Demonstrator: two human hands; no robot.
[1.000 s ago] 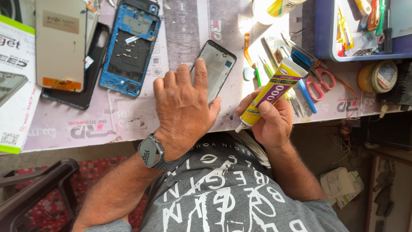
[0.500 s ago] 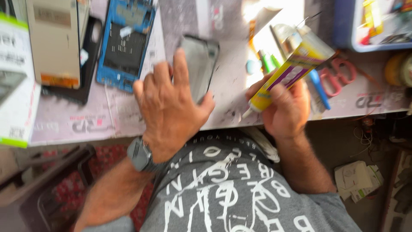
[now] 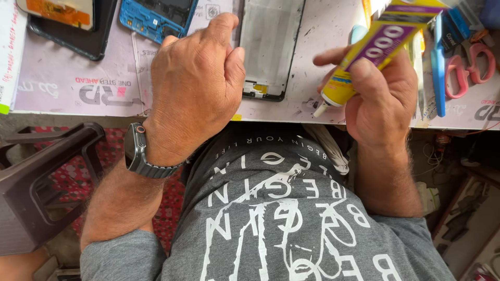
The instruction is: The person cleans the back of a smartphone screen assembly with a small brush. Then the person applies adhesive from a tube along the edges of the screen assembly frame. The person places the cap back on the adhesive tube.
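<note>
Head view: right hand (image 3: 383, 99) clamped on glue tube (image 3: 376, 49), soft, best gripped mid-body; left hand (image 3: 195, 86) curled, touching thin, probably fragile phone frame (image 3: 272, 47) left of tube.

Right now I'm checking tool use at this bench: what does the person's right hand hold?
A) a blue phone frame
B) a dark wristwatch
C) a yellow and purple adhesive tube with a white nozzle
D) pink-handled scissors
C: the right hand grips the yellow and purple adhesive tube, nozzle pointing down-left; the pink-handled scissors lie untouched on the mat.
</note>
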